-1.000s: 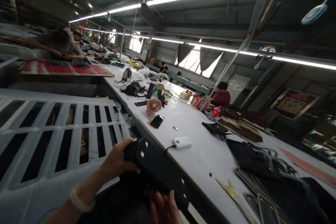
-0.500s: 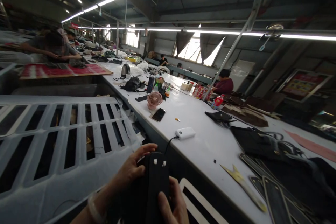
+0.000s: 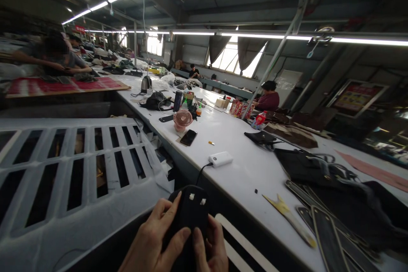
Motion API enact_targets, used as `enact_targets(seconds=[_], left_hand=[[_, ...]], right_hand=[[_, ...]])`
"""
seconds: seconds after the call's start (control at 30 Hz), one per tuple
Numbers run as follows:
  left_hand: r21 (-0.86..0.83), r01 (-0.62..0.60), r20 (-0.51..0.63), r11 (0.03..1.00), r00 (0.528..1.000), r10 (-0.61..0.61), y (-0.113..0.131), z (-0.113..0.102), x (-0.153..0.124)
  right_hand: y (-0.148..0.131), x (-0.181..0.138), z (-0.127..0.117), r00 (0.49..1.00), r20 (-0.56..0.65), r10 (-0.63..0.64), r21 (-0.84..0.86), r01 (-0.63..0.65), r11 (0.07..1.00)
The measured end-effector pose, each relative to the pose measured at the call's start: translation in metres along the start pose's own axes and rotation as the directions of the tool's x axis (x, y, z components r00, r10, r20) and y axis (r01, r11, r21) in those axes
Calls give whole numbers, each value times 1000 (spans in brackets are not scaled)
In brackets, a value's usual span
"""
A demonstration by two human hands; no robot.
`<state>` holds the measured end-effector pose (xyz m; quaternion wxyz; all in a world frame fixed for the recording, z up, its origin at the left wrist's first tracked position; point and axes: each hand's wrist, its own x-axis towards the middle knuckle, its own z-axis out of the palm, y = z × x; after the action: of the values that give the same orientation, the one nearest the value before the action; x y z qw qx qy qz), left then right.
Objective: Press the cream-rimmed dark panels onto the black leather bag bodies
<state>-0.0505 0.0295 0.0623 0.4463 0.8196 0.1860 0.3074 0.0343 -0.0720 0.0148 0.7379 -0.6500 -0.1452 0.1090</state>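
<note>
Both hands hold a black flat piece (image 3: pixel 193 213) with a rounded upper end, low in the middle of the head view. Two small whitish bits (image 3: pixel 191 196) stick out near its top. Along its left side lie the fingers of my left hand (image 3: pixel 156 236), the thumb pressed on its face. My right hand (image 3: pixel 212 248) grips the right edge, its thumb beside the left thumb. The lower part of the piece is hidden by the hands. Close behind it, a cable runs up to a white power bank (image 3: pixel 221 159) on the table.
On the white table (image 3: pixel 236 191) are a phone (image 3: pixel 188 137), a pink fan (image 3: pixel 182 119), a yellow-handled tool (image 3: pixel 288 219) and black straps (image 3: pixel 331 233). A white slotted panel (image 3: pixel 91 204) lies left; a pale slotted frame (image 3: pixel 237 242) is below right. Several people work farther off.
My left hand has come down from beside the top of the black piece and closed on its left side, thumb on the face. The view has shifted slightly.
</note>
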Motion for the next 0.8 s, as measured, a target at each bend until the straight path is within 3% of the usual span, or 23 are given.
enact_targets(seconds=[0.13, 0.47, 0.57, 0.7, 0.8], left_hand=[[67, -52, 16, 996, 999, 51, -11, 11, 4], [-76, -6, 40, 997, 999, 10, -35, 40, -2], [-132, 25, 37, 991, 999, -20, -45, 47, -6], [-180, 67, 31, 981, 998, -63, -56, 55, -7], [-196, 87, 71, 977, 995, -75, -59, 59, -7]], right_hand=[[3, 8, -1, 1000, -26, -9, 12, 9, 1000], [18, 12, -12, 1000, -21, -17, -29, 16, 999], [15, 11, -15, 999, -28, -42, -116, 38, 993], [9, 10, -21, 994, -17, -111, -355, 98, 930], [12, 9, -26, 988, -21, -152, -385, 132, 914]])
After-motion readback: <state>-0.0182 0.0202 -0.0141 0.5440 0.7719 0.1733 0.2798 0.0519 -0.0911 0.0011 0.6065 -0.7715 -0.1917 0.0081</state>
